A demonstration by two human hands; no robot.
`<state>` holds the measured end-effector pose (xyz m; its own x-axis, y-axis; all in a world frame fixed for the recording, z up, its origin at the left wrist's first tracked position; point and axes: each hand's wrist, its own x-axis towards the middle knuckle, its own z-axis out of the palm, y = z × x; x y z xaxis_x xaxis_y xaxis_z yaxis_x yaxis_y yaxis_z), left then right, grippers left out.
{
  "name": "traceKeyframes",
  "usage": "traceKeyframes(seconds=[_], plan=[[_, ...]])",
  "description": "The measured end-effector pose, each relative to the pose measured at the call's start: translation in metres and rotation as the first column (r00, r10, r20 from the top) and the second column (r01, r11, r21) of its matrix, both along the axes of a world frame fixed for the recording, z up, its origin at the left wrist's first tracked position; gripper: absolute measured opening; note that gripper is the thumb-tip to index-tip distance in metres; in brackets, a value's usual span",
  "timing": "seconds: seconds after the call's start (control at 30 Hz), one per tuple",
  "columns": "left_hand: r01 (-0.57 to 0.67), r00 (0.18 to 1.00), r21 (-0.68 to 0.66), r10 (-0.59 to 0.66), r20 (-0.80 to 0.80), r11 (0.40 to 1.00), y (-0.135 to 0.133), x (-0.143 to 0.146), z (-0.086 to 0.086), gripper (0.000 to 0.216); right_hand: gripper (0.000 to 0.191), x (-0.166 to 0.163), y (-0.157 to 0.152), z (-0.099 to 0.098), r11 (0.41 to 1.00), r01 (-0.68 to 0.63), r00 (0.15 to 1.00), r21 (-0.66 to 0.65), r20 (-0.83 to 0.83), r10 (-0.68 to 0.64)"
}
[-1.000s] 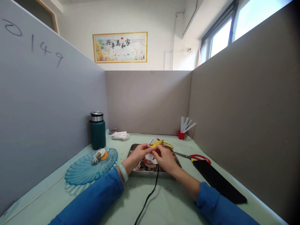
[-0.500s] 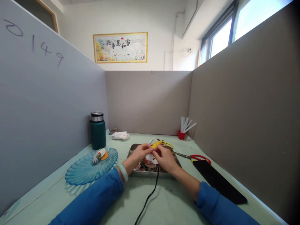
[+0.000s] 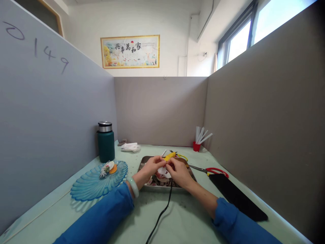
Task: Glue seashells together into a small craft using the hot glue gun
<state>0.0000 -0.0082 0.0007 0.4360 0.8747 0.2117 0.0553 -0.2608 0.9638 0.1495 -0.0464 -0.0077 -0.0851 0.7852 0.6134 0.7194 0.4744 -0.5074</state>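
Observation:
Over a metal tray (image 3: 148, 186) of shells, my left hand (image 3: 149, 168) and my right hand (image 3: 179, 172) meet, fingers pinched together. Between them sits a white shell piece (image 3: 161, 170), gripped from both sides. A yellow glue gun (image 3: 169, 156) lies at the tray's far edge, just beyond my fingertips, and its black cord (image 3: 162, 210) runs toward me across the table. A pale bangle circles my left wrist.
A blue shell-shaped glass plate (image 3: 98, 184) with small shells lies left, a green flask (image 3: 106, 141) behind it. Red-handled scissors (image 3: 213, 170) and a black flat object (image 3: 237, 197) lie right. A red cup of white sticks (image 3: 197, 143) stands at the back. Partition walls enclose three sides.

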Motion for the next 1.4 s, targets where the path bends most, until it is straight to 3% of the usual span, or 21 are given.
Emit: traceKeyframes(seconds=[0.5,1.4], plan=[[0.024,0.999,-0.007,-0.024,0.025,1.0,-0.0041,-0.0004,0.0036,0.035,0.022,0.0045,0.0068,-0.0032,0.993,-0.094,0.987,-0.067,-0.135,0.084],[0.016,1.0,-0.012,-0.016,0.006,1.0,-0.0019,0.0002,0.0012,0.037,0.021,0.0027,0.0033,-0.001,0.999,-0.03,0.998,-0.043,-0.063,0.028]])
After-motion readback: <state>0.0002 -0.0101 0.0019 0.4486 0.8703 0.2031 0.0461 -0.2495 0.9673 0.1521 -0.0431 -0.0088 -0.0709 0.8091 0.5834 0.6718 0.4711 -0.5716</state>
